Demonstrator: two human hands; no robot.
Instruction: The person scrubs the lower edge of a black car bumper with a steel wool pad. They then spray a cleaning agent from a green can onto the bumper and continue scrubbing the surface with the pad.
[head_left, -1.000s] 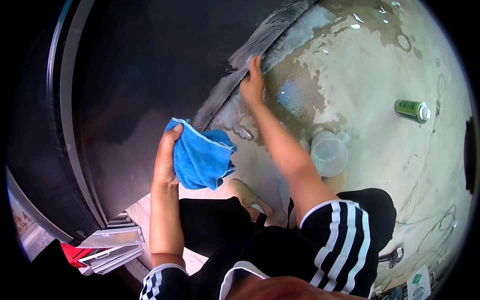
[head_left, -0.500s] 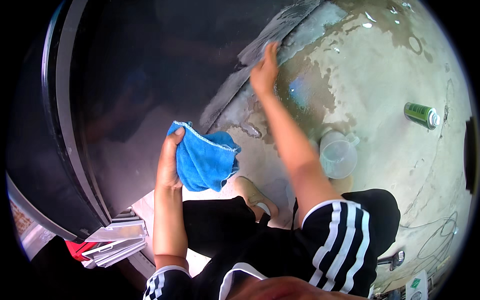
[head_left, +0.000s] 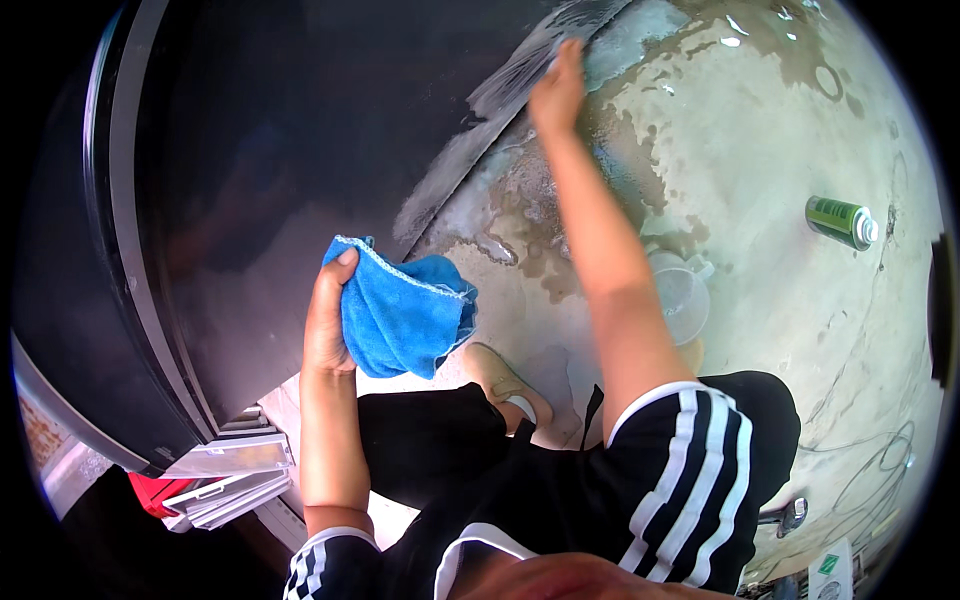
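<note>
My left hand [head_left: 330, 310] is closed on a folded blue cloth [head_left: 405, 315] with a white stitched edge, held up in front of the dark panel. My right hand [head_left: 558, 98] reaches far ahead to the lower edge of the large glossy dark panel [head_left: 300, 130]. Its fingers look stretched out and lie along a band of grey, streaky wet smears [head_left: 500, 100] there. Whether anything lies beneath the palm is hidden. Below that edge, the concrete floor [head_left: 760, 150] is wet and stained with pale grey liquid.
A clear plastic jug [head_left: 685, 298] stands right of my right forearm, partly covered by it. Farther right lies a green spray can [head_left: 840, 222]. A cable [head_left: 880, 470] coils at the lower right, near a metal tool [head_left: 793, 515]. White trays [head_left: 235, 500] and a red item [head_left: 155, 492] sit lower left.
My right hand has slid forward and to the right along the panel's edge. The left hand still holds the blue cloth, nearly unmoved.
</note>
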